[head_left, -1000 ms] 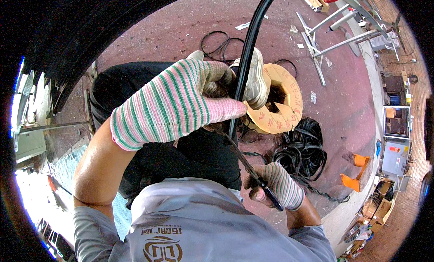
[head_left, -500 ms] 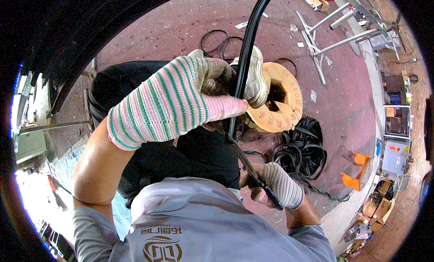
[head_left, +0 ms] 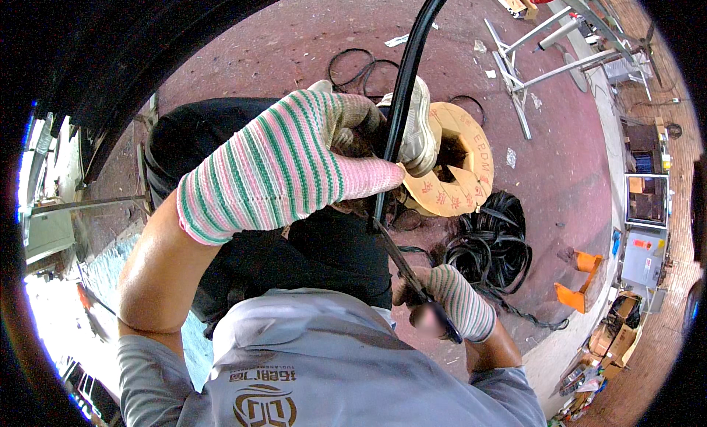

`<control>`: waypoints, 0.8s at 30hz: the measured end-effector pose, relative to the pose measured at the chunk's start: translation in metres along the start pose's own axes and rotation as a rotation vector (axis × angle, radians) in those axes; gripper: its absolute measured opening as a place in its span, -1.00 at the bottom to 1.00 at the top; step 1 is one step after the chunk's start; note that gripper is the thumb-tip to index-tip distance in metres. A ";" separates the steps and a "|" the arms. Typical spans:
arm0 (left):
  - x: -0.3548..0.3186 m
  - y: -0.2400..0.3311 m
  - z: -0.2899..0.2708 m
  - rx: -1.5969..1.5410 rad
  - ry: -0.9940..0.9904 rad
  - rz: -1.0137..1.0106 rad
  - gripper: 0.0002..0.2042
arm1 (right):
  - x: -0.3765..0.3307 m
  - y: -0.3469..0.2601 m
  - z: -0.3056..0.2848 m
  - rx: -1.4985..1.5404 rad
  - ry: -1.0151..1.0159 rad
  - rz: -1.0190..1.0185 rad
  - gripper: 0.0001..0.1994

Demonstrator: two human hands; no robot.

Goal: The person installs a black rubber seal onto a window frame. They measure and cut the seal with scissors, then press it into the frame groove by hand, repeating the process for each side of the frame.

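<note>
My left hand (head_left: 276, 162), in a pink, green and white striped knit glove, pinches a black rubber strip (head_left: 409, 73) that hangs down from the top of the view. Below it, my right hand (head_left: 453, 302), in a similar glove with bare fingertips, is closed around a long, thin, dark bladed tool (head_left: 401, 261). The tool's tip meets the lower end of the strip just under my left hand. Whether its blade is single or double I cannot tell. My left fingers partly hide the strip.
Beside my light shoe (head_left: 418, 136) lies a cardboard reel (head_left: 479, 143) with red writing. Coiled black strip (head_left: 490, 243) is heaped near it. An orange bracket (head_left: 582, 283) and a metal stand (head_left: 515, 81) are on the reddish floor, with boxes (head_left: 618, 331) along the right side.
Both hands and the strip stay almost in place. My right thumb has shifted slightly on the tool's handle.
</note>
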State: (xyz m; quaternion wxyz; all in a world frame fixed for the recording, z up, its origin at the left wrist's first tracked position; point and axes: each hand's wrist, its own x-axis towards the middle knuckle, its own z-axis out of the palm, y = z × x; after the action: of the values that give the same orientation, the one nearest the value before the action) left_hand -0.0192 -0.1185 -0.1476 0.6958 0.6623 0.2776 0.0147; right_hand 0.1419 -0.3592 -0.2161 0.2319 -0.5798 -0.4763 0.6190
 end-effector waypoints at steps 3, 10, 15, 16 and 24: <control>0.000 0.000 0.001 0.034 0.026 -0.016 -0.70 | 0.000 0.002 -0.001 -0.042 0.000 -0.018 -0.66; 0.002 -0.002 0.000 0.030 0.008 0.009 -0.69 | -0.001 0.001 0.000 0.021 0.019 -0.020 -0.71; 0.001 -0.006 0.000 0.032 0.018 0.040 -0.67 | -0.001 -0.009 -0.001 0.057 -0.002 0.047 -0.76; 0.001 -0.006 0.000 0.038 0.018 0.042 -0.67 | -0.001 -0.009 -0.001 0.057 -0.005 0.053 -0.76; 0.001 -0.002 0.000 0.041 0.014 0.025 -0.67 | -0.002 -0.002 0.002 0.091 0.022 0.004 -0.72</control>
State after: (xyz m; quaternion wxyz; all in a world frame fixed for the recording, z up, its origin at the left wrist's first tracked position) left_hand -0.0189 -0.1185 -0.1498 0.6799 0.6797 0.2745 0.0222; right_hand 0.1402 -0.3601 -0.2135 0.2622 -0.5764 -0.4440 0.6339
